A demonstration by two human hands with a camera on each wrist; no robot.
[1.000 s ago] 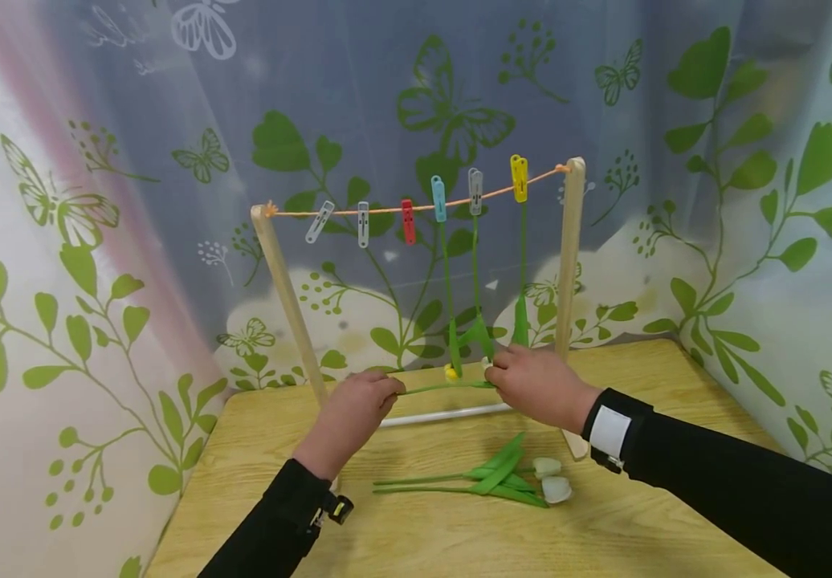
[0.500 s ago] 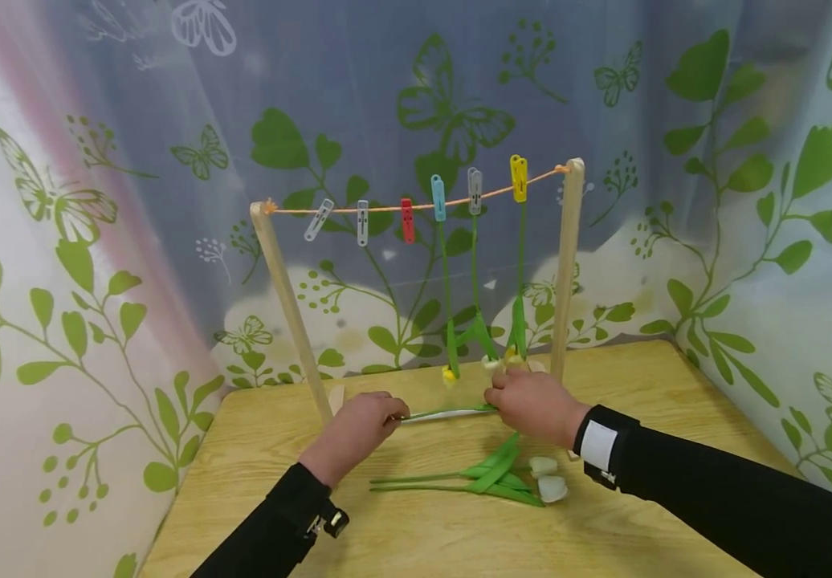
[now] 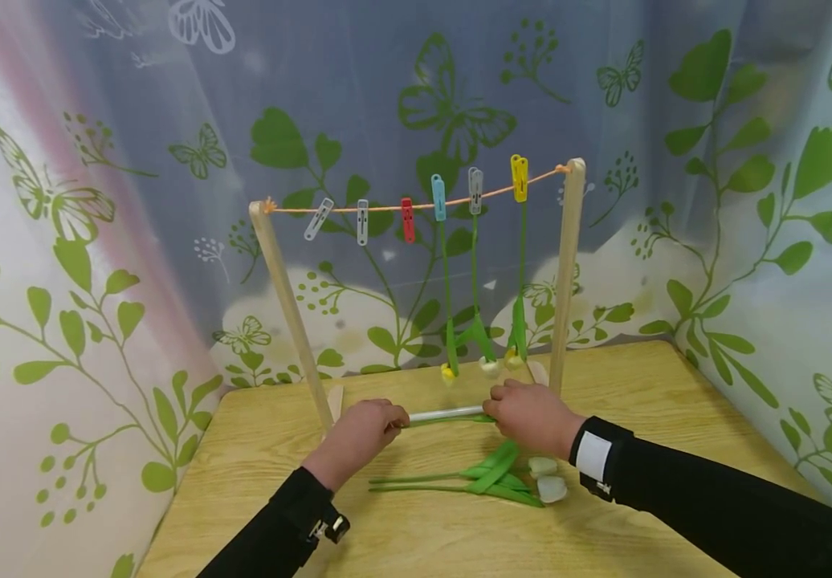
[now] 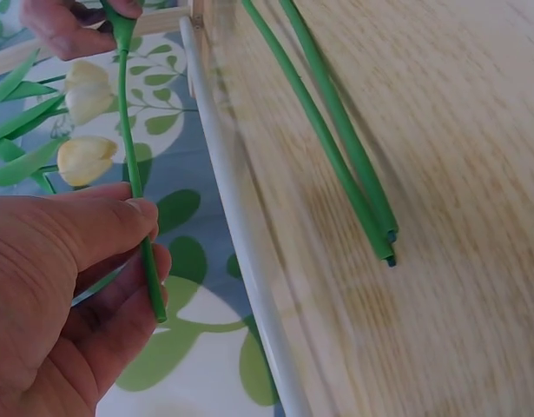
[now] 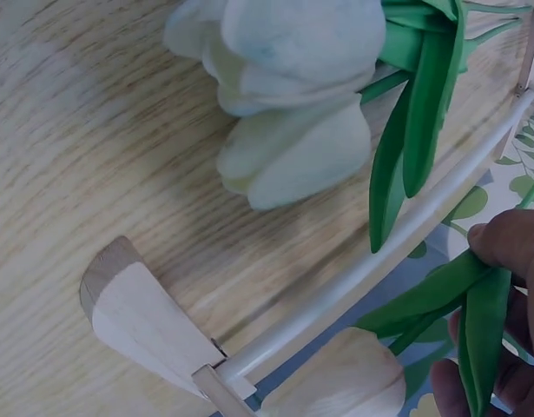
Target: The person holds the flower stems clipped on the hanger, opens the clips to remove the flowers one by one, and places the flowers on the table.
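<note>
Green stem (image 4: pixel 126 122) stretched between both hands: the left hand (image 3: pixel 361 433) pinches its tail end, the right hand (image 3: pixel 532 417) grips its leafy part; in the head view it has dropped from above the white bar (image 3: pixel 445 414) to just below, seemingly bringing it closer to two loose tulips (image 3: pixel 497 466) on the surface (image 3: pixel 423 530) short of the hands

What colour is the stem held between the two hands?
The stem is green; the left wrist view shows it best.
</note>
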